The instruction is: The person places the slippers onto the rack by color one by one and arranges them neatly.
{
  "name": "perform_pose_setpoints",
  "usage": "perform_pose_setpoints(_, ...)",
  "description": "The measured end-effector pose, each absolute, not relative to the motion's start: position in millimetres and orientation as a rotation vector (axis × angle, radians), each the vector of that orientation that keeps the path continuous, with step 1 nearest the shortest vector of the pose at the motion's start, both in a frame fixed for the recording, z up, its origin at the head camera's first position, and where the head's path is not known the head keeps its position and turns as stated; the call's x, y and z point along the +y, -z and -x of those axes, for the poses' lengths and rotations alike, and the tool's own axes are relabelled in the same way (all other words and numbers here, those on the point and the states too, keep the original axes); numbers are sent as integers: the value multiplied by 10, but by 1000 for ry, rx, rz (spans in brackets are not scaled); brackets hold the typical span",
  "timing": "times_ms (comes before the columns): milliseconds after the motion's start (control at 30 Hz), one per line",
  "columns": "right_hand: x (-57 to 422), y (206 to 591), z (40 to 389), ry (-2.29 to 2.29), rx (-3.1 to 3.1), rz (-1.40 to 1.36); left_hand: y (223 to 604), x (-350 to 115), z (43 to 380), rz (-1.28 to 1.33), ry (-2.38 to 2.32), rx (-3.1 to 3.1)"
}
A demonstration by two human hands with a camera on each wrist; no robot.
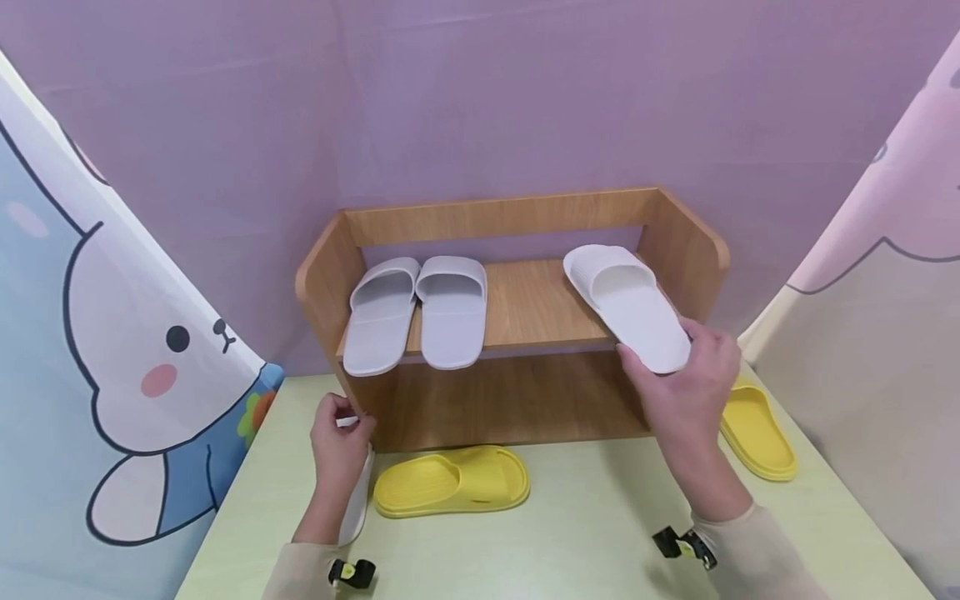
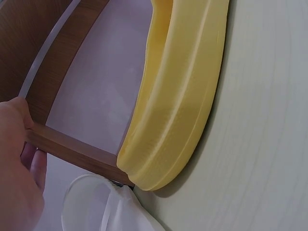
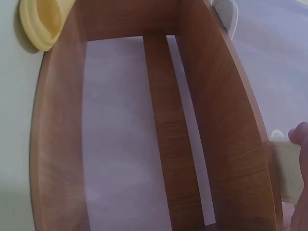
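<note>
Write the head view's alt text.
A person's right hand holds a white slipper at the upper shelf of a wooden rack, right of two pale slippers; the left hand grips the rack's left side. Two yellow slippers lie on the table.

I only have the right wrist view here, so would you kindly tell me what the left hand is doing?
Observer: The left hand grips the left side of the wooden rack.
Operator: Thank you. Which end of the white slipper does the right hand hold?
Observer: It holds the heel end.
Operator: I see one yellow slipper; is there a second?
Observer: Yes, another yellow slipper lies to the right of the rack.
</note>
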State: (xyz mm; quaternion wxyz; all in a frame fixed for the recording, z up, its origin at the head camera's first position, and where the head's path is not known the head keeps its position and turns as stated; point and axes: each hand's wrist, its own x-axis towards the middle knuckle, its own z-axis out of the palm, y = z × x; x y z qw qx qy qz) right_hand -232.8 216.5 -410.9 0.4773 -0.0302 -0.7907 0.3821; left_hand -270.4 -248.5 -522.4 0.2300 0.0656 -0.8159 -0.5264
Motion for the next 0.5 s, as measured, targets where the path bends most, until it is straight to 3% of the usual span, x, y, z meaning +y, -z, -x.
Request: perform_pose_setpoints(500, 1940, 4019, 2562, -857, -1950, 182, 5230, -2486, 2703, -170, 1425, -2252)
